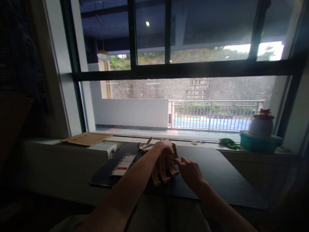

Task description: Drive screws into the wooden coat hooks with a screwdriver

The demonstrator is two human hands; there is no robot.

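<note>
A light wooden model with several curved leg-like pieces (164, 170) stands on a dark table (217, 174) in front of a window. My left hand (164, 146) is closed over the top of the model and holds it. My right hand (189, 170) is beside the model on its right, with fingertips pinched at a small dark part against the wood; what it pinches is too small to name. A loose curved wooden piece (145, 144) lies just behind the model to the left.
A phone (124, 165) lies on the table's left part. On the window sill are a brown envelope (85, 138), a white box (102, 147), a green cloth (229, 143) and a teal tub (259, 143) with a pot on it.
</note>
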